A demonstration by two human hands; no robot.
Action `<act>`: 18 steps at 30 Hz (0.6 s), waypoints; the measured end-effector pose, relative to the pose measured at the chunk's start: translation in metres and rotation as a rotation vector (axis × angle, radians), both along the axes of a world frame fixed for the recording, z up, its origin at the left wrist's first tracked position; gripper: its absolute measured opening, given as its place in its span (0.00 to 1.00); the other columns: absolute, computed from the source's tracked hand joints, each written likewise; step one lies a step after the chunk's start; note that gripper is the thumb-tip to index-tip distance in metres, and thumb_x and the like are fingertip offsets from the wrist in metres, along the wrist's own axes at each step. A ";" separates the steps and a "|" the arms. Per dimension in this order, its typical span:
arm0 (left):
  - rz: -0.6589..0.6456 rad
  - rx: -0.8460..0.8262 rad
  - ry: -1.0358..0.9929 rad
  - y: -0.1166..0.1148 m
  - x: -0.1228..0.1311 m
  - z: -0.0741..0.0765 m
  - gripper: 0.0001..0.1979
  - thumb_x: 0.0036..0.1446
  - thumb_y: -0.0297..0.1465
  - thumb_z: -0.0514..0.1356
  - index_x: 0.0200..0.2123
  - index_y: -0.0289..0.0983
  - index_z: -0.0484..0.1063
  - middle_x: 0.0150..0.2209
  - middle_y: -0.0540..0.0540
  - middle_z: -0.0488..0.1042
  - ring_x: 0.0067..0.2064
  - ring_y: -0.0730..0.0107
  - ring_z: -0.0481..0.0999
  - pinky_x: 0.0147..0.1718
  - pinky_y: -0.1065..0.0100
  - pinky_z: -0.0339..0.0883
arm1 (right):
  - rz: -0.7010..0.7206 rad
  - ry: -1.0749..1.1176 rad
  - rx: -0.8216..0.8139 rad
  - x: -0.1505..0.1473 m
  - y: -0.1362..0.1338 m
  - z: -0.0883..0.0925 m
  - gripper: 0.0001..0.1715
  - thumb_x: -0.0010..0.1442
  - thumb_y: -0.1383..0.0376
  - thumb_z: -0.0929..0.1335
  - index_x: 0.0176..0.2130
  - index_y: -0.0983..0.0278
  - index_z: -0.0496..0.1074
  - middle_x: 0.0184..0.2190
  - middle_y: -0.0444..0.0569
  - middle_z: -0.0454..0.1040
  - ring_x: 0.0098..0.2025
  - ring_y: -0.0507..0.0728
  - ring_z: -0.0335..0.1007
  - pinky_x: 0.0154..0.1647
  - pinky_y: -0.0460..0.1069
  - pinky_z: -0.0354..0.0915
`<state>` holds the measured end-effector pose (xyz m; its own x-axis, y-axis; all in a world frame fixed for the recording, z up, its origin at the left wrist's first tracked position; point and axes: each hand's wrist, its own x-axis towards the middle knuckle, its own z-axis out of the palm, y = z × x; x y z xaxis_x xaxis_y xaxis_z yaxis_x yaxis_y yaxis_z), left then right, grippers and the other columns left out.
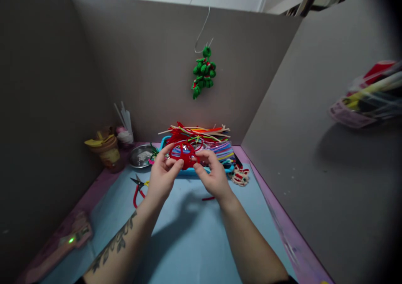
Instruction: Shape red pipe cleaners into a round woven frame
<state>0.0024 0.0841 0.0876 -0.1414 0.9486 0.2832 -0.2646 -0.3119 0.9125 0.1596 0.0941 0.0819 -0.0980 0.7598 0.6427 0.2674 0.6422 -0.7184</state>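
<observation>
Between my two hands is a red openwork shape (186, 163) bent from fuzzy pipe cleaner, held above the table. My left hand (163, 173) pinches its left side between thumb and fingers. On the other side, my right hand (214, 173) grips the right edge with thumb and fingertips. Right behind it stands a blue tray (191, 172) full of colourful pipe cleaners (224, 149). Red-handled scissors (135, 196) lie beside my left wrist. A short red pipe-cleaner piece (208, 199) rests below my right hand.
A glue gun (70, 241) with a green light lies front left. Back left are a metal bowl (140, 156) and a pot (109, 152). A red-and-white ornament (240, 176) sits right of the tray. Green decoration (204, 72) hangs from a hook; a pouch (361, 104) is on the right wall.
</observation>
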 end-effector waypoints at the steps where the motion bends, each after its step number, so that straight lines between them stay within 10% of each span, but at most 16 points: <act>1: -0.004 0.003 0.009 -0.001 0.000 0.000 0.29 0.50 0.32 0.68 0.56 0.40 0.66 0.22 0.55 0.73 0.28 0.71 0.75 0.35 0.69 0.69 | -0.018 -0.005 0.016 0.000 0.000 0.000 0.10 0.60 0.63 0.67 0.44 0.61 0.71 0.39 0.48 0.75 0.41 0.56 0.73 0.44 0.51 0.68; 12: -0.043 -0.099 -0.144 0.004 -0.001 -0.003 0.35 0.47 0.35 0.70 0.57 0.37 0.63 0.25 0.52 0.77 0.28 0.72 0.77 0.34 0.70 0.69 | -0.165 -0.010 0.381 0.001 0.006 -0.007 0.21 0.58 0.47 0.69 0.40 0.61 0.70 0.37 0.50 0.76 0.42 0.59 0.72 0.45 0.56 0.69; 18: 0.014 -0.114 -0.227 0.007 0.001 -0.002 0.37 0.45 0.35 0.71 0.57 0.37 0.62 0.28 0.50 0.79 0.28 0.70 0.78 0.35 0.68 0.71 | -0.318 -0.138 0.683 -0.001 0.002 -0.010 0.15 0.61 0.58 0.70 0.47 0.58 0.69 0.41 0.52 0.73 0.45 0.60 0.72 0.47 0.58 0.70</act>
<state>0.0030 0.0907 0.0856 -0.2028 0.9700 0.1338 -0.4628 -0.2154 0.8599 0.1584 0.0958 0.0722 -0.0540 0.2028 0.9777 0.5723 0.8087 -0.1361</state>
